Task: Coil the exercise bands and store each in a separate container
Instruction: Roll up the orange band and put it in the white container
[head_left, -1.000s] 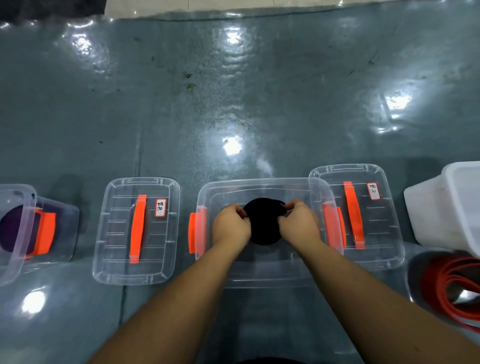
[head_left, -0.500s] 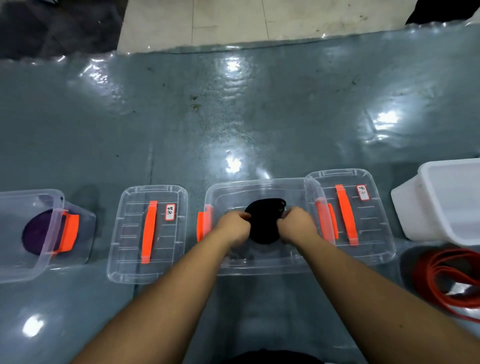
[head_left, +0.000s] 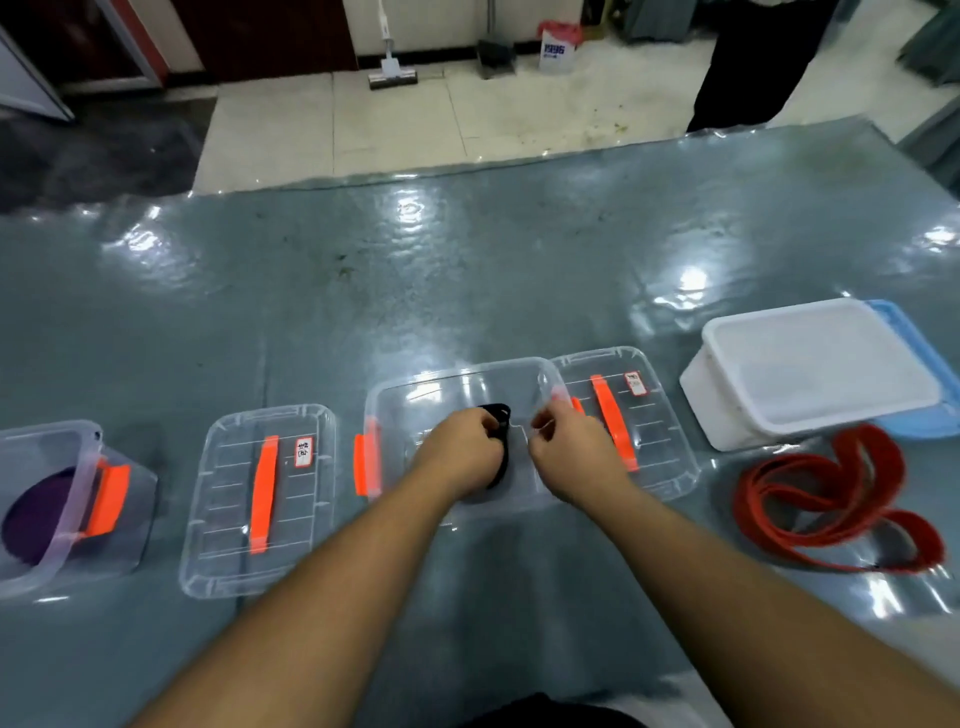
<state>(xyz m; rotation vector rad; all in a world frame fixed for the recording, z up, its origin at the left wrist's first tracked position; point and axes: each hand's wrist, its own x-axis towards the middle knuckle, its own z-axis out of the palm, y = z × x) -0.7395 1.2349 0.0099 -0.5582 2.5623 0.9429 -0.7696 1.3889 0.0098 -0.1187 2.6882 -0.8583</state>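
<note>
Bright overhead glare on table (head_left: 467, 270), motion-blurred, edges bowed

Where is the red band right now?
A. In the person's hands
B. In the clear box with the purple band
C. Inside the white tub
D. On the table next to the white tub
D: the red band lies loose on the table, just in front of the white tub, with neither hand on it.
</note>
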